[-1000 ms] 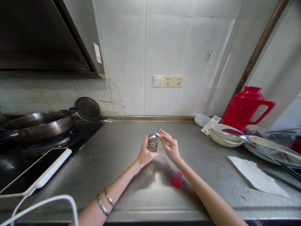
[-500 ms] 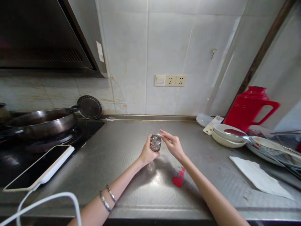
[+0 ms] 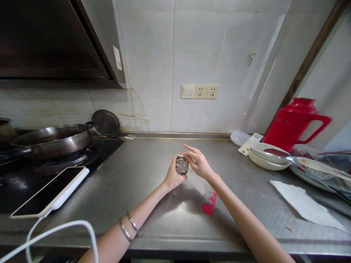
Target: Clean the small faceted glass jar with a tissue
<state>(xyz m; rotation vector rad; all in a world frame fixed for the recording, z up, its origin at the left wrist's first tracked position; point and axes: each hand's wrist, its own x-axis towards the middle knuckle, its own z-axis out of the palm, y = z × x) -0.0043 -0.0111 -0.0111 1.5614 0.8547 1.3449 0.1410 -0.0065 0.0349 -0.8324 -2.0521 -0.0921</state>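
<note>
Over the middle of the steel counter, my left hand (image 3: 174, 176) is closed around a small shiny, glassy object (image 3: 182, 165) with dark and silvery facets. I cannot make out its exact kind. My right hand (image 3: 197, 163) reaches across from the right. Its index finger points out to the left, while the other fingers bend together at the object's upper edge. A tiny pale spot shows at those fingertips; whether they pinch something is too small to tell. Below the hands, a torn pink-red patch (image 3: 210, 205) lies on the counter (image 3: 148, 160).
On the left, a steel pan (image 3: 55, 141) sits on the black stove, with a phone (image 3: 49, 191) and its white cable (image 3: 68, 223) in front. To the right are stacked bowls (image 3: 267, 162), a red thermos jug (image 3: 293, 124), plates (image 3: 315, 166) and a white paper sheet (image 3: 304, 204).
My right hand has moved slightly left, its fingertips now over the object's upper edge instead of at its right side. My left hand still holds the object. The view has shifted slightly.
</note>
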